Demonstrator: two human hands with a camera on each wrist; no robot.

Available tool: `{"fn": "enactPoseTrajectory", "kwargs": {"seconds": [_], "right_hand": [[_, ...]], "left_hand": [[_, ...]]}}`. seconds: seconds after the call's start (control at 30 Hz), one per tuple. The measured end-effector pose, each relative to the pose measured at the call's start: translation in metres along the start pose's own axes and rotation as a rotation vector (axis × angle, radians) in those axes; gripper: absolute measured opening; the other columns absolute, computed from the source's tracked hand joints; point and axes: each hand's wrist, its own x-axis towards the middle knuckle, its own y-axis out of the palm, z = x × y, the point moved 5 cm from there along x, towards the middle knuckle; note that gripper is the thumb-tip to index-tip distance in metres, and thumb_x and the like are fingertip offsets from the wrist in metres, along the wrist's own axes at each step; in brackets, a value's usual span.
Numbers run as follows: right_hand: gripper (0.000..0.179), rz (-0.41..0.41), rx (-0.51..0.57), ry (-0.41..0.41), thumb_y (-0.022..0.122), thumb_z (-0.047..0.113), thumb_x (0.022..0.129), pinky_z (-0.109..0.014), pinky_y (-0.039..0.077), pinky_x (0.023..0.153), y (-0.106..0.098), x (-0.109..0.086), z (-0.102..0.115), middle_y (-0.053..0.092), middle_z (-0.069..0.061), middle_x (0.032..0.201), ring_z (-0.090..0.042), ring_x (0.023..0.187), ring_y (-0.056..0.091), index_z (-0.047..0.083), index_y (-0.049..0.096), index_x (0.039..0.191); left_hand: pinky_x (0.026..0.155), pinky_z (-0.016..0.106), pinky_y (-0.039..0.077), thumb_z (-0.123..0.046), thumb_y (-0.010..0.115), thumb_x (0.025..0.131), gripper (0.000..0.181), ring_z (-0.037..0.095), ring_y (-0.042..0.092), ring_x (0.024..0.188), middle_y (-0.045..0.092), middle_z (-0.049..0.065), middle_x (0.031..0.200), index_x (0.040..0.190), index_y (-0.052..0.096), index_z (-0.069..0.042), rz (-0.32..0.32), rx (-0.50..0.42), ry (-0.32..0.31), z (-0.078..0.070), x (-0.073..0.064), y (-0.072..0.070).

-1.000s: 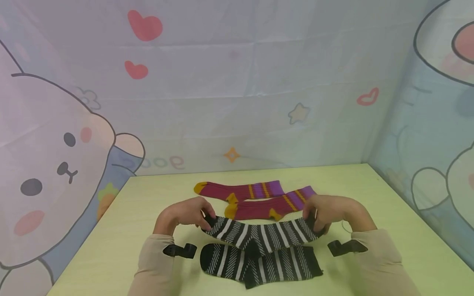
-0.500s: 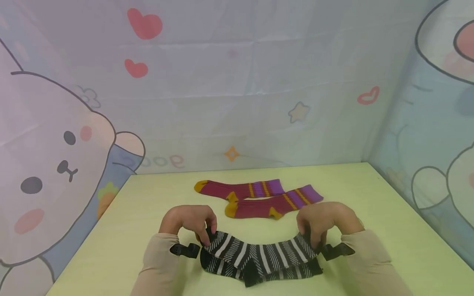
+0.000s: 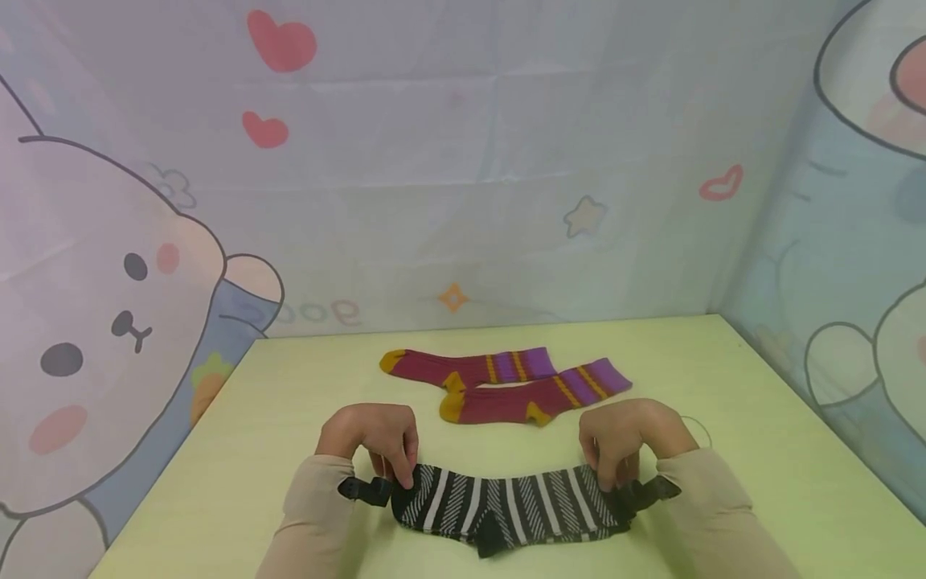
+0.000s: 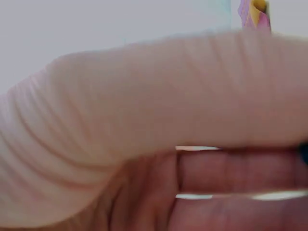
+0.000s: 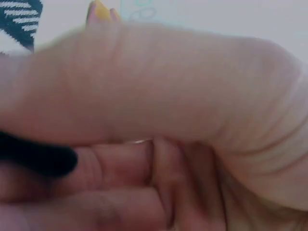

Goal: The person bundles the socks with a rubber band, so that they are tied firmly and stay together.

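Note:
A black-and-white striped sock (image 3: 506,500) lies stretched sideways near the table's front, over a matching sock that it almost wholly covers. My left hand (image 3: 379,438) pinches its black toe end. At the opposite end, my right hand (image 3: 620,438) holds the black cuff. In the right wrist view, dark fabric (image 5: 41,156) sits between thumb and fingers. Only a sliver of dark cloth (image 4: 304,153) shows at the edge of the left wrist view, where the thumb hides most of the grip.
Behind the hands, two maroon socks with mustard toes and purple cuffs lie flat: a rear sock (image 3: 463,367) and a front sock (image 3: 506,404), close together. They rest on a pale yellow table (image 3: 239,482). A printed cloth backdrop (image 3: 463,161) rises behind it.
Both hands have lowered the upper striped sock toward me, down onto its matching sock, which is now nearly hidden. The maroon socks have stayed put.

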Motion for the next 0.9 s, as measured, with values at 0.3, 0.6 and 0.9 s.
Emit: {"fn": "enactPoseTrajectory", "kwargs": {"seconds": [0.3,0.6,0.9], "right_hand": [[0.016,-0.022,-0.049,0.066,0.081,-0.004,0.075,-0.038,0.057,0.053,0.003,0.006,-0.007,0.068,-0.009,0.061,-0.024,0.055,0.069,0.007,0.070,0.081],[0.017,-0.026,-0.126,0.080,0.085,0.002,0.073,-0.038,0.057,0.053,0.006,0.011,-0.011,0.066,-0.008,0.055,-0.025,0.052,0.068,0.009,0.071,0.067],[0.020,-0.025,-0.087,0.072,0.085,0.000,0.072,-0.039,0.057,0.053,0.005,0.011,-0.013,0.067,-0.008,0.057,-0.026,0.053,0.067,0.007,0.069,0.062]], "left_hand": [[0.062,0.036,0.058,-0.003,0.087,0.074,0.026,0.023,0.069,0.063,0.068,0.005,0.078,0.091,0.070,-0.013,-0.031,0.053,-0.104,0.005,0.005,0.004],[0.064,0.037,0.058,0.000,0.084,0.075,0.016,0.022,0.068,0.064,0.070,0.004,0.071,0.078,0.074,-0.012,-0.053,0.088,-0.147,0.007,0.006,0.007],[0.066,0.038,0.058,0.000,0.083,0.078,0.014,0.021,0.069,0.066,0.070,0.004,0.072,0.077,0.074,-0.011,-0.070,0.092,-0.152,0.010,0.009,0.006]]}}
